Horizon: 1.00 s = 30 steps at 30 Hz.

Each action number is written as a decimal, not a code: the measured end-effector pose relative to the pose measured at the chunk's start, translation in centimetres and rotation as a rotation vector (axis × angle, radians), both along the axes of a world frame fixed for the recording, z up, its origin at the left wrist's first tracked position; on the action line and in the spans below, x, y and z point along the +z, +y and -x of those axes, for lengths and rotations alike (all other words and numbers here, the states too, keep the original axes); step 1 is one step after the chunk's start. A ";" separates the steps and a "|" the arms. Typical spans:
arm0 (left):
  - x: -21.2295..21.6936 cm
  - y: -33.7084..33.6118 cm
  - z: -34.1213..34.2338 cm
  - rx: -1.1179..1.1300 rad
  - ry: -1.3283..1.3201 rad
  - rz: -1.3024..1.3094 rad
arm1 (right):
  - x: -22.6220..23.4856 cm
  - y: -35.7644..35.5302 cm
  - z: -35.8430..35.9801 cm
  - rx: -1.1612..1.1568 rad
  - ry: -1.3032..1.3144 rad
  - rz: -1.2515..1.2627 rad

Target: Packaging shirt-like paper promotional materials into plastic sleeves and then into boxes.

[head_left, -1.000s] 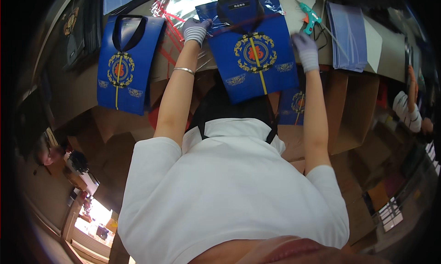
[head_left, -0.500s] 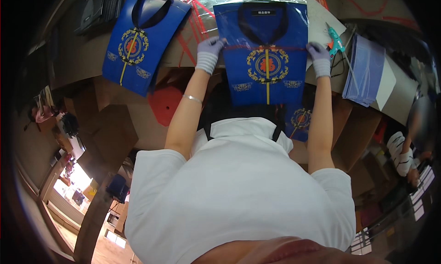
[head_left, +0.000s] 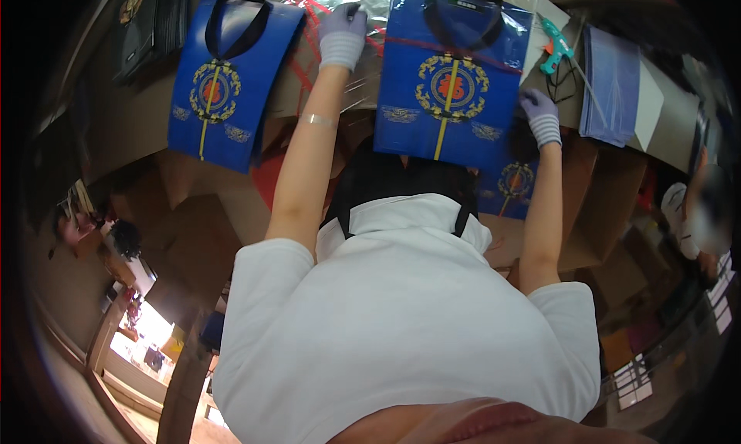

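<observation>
A blue paper gift bag [head_left: 401,81] with black ribbon handles and a gold-and-red round emblem lies in a clear plastic sleeve, a thin red strip crossing it. My left hand [head_left: 343,38], in a pale purple glove with a striped cuff, is apart from it on the left, over shiny clear film [head_left: 370,15]. Its fingers are curled in; what they hold, if anything, is hidden. My right hand [head_left: 543,116], gloved alike, is beside the bag's right edge with bent fingers; whether it grips anything is unclear. Another blue gift bag [head_left: 258,81] lies at the left.
A teal glue gun [head_left: 557,49] with its cord lies right of the sleeved bag. Farther right is a stack of bluish flat sheets [head_left: 610,89]. Dark bags [head_left: 147,38] stand far left. Below the table edge are a further blue bag [head_left: 509,185] and cardboard boxes [head_left: 606,205].
My left hand has let go of the sleeved bag and moved up. My right hand has slid down off the sleeve's red strip. The sleeved bag sits farther up in view.
</observation>
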<state>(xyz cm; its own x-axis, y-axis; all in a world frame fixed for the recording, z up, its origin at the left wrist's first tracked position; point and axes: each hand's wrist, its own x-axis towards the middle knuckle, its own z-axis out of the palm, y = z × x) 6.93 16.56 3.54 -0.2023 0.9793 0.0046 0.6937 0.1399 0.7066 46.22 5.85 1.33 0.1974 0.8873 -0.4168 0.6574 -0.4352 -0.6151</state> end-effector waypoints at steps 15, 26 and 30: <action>-3.4 -2.8 0.2 -0.046 -0.261 0.351 | -1.3 5.4 2.5 -0.237 0.148 -0.222; -1.8 -24.6 3.6 -0.360 -0.544 0.790 | -2.3 -16.8 6.3 -0.547 0.758 0.093; 5.2 -21.2 2.8 -0.498 -0.647 0.664 | 3.7 -12.8 6.8 -0.482 0.717 -0.119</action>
<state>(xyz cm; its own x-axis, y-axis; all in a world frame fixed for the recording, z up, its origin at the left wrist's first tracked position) 4.11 -4.65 8.73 0.4519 0.7186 -0.5286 0.2967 0.4377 0.8487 39.45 -6.91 5.04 0.2884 0.8202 -0.4940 -0.1452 -0.4725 -0.8693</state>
